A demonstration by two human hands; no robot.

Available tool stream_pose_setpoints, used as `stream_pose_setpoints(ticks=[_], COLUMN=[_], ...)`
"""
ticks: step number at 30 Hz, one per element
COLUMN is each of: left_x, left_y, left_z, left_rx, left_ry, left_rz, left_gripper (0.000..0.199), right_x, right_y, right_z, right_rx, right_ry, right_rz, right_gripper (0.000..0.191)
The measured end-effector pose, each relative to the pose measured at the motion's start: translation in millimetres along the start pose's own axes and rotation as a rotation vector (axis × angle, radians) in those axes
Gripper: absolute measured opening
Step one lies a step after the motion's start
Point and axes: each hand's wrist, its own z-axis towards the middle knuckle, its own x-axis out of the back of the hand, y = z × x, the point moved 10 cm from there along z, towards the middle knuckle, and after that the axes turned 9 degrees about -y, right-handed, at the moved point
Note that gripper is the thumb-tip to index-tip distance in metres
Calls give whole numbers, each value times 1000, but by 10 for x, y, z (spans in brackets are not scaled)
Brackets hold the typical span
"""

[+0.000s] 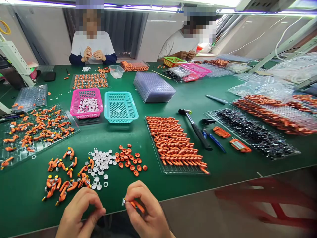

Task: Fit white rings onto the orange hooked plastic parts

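Note:
My right hand (146,211) pinches an orange earbud housing (137,205) by its stem, over the table's front edge. A small white and metallic part shows at the housing's head end. To its left, my left hand (80,213) has thumb and forefinger pressed together; whatever may be between them is too small to make out. Just beyond my left hand lie loose orange earbud housings (63,193) with yellow tabs. Beside them are a pile of small white discs (101,163) and a cluster of orange earbud caps (127,158).
A clear tray of orange stems (173,145) lies right of centre, near a hammer (195,129). Behind the piles stand a pink basket (86,115) and a turquoise basket (121,117). A tray of black parts (255,132) lies right. Two co-workers sit across the table.

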Motion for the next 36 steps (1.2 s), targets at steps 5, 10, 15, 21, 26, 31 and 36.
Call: stream_pose_setpoints(ticks=[5, 10, 15, 21, 26, 31, 36], left_x=[-190, -453, -566, -602, -651, -579, -491], left_y=[-228, -259, -266, -257, -259, -201, -126], left_z=[56, 93, 68, 59, 57, 67, 67], left_rx=[232, 268, 304, 309, 323, 262, 208], left_ry=[-153, -365, -445, -476, -495, -424, -385], left_rz=[-270, -492, -584, -640, -614, -491, -416], left_gripper=[23, 24, 23, 24, 28, 24, 17], right_x=[-135, -208, -210, -238, -224, -186, -171], right_y=[-109, -193, -217, -200, -190, -129, -127], right_z=[-20, -52, -56, -49, -65, -81, -94], right_rx=[106, 172, 181, 131, 153, 182, 211], right_ry=[-131, -189, -223, -296, -282, -208, -171], right_rz=[46, 44, 95, 163, 240, 263, 234], right_gripper=[29, 27, 19, 8, 4, 13, 13])
